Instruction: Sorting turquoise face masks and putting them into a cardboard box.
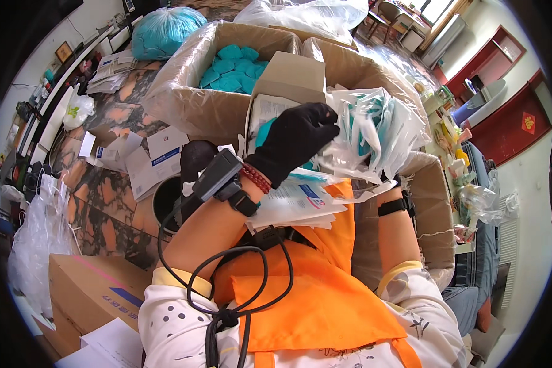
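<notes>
Clear plastic packets [380,132] bunched up in front of an orange apron [316,300]

The person sits over a crowd of cartons, and the packets, with teal pieces showing through the film, are fanned out just ahead and to the right of the lap. The left hand [300,136], in a black glove, has its fingers bent inward beside the near edge of the bunch; whether they pinch any film, I can't tell. Most of the right hand [391,180] is behind and beneath the packets, with only a bit of black glove showing above the wrist strap [392,207], so I can't make out how far it is closed or what it grasps.

Under the left hand is an opened small carton [293,76], its flap standing up, with more teal inside. White printed sheets [291,205] lie stacked on the lap. Beyond, a plastic-lined cardboard box [196,116] holds loose teal pieces [234,69], and a tied clear bag [167,34] full of teal stands on the patterned floor [113,211].
</notes>
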`<state>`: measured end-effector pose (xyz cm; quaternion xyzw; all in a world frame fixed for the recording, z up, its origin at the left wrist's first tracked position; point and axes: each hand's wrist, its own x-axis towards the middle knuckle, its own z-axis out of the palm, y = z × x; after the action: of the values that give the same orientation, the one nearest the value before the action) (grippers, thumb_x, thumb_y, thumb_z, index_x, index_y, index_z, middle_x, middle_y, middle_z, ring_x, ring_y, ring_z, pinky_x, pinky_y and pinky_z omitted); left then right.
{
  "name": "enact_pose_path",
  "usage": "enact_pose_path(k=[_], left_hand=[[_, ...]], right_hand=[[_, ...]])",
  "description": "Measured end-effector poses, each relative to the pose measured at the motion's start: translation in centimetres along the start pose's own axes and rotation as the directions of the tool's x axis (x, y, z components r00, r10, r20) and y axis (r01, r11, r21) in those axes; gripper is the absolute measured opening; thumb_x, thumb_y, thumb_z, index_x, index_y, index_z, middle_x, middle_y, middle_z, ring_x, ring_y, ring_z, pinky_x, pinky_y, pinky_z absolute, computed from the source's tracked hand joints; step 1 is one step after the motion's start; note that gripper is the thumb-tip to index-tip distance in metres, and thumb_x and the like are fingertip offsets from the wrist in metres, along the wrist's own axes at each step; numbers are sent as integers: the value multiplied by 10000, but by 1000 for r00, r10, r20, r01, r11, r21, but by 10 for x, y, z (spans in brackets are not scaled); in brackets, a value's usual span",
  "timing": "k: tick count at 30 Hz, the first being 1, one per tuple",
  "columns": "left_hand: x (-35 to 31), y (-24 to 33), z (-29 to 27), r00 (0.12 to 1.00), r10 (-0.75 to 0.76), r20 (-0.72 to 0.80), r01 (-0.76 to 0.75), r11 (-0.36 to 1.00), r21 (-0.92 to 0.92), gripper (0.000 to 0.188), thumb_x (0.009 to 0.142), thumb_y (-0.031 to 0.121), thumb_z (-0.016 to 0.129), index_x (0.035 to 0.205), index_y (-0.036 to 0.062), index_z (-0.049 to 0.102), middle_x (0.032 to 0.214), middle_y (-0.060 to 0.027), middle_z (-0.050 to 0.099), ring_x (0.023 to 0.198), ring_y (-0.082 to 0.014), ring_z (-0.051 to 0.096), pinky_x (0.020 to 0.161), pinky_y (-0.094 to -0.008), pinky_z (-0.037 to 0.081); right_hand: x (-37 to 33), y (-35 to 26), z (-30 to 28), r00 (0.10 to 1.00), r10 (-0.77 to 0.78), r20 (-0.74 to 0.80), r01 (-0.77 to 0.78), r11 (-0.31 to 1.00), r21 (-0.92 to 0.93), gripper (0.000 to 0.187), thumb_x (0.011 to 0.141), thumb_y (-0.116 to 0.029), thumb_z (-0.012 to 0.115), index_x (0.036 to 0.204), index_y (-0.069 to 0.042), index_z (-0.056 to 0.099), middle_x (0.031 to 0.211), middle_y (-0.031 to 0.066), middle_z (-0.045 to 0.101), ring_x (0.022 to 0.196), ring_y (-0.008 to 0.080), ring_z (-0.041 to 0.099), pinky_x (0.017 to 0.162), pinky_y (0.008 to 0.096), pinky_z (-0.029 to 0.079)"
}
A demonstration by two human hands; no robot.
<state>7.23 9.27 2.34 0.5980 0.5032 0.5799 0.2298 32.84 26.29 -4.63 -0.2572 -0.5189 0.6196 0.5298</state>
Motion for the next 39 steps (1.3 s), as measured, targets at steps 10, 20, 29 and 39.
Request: enact_pose_path(k=[10, 20, 29, 39], left_hand=[[-8, 22, -6, 893, 414, -178, -316, 856, 409, 232, 803, 90, 739, 1026, 71, 675, 1021, -110, 704, 908, -278, 694, 792, -348, 538], [-17, 3, 12, 983, 153, -104, -147, 987, 61, 191, 821, 191, 704, 961, 62, 691, 870, -152, 713, 848, -359, 689, 740, -415, 550], [-19, -27, 13, 842, 491, -224, -311, 781, 542, 461, 862, 81, 651, 1301, 4, 532, 1275, -151, 584, 1096, -298, 615, 972, -376, 499], [-9, -34, 20, 976, -148, -162, 72, 913, -401, 227, 839, 79, 728, 1050, 0, 700, 931, -138, 748, 825, -263, 721, 758, -343, 549]], right_hand=[[-1, 1, 40, 1000, -20, 11, 19, 999, 35, 454, 1020, -185, 554, 1435, -21, 476, 1349, 107, 595, 1190, 191, 591, 991, 329, 496], [-18, 0, 56, 1000, -20, 6, 20, 999, 33, 445, 1029, -187, 539, 1437, -19, 475, 1352, 107, 592, 1189, 189, 591, 992, 327, 497], [-28, 0, 67, 1000, -21, 12, 20, 999, 29, 438, 1038, -188, 525, 1438, -18, 473, 1355, 107, 590, 1189, 188, 591, 993, 326, 498], [-19, -2, 70, 999, -30, 24, 29, 999, 40, 430, 1048, -190, 509, 1440, -17, 471, 1359, 107, 588, 1188, 186, 591, 994, 324, 498]])
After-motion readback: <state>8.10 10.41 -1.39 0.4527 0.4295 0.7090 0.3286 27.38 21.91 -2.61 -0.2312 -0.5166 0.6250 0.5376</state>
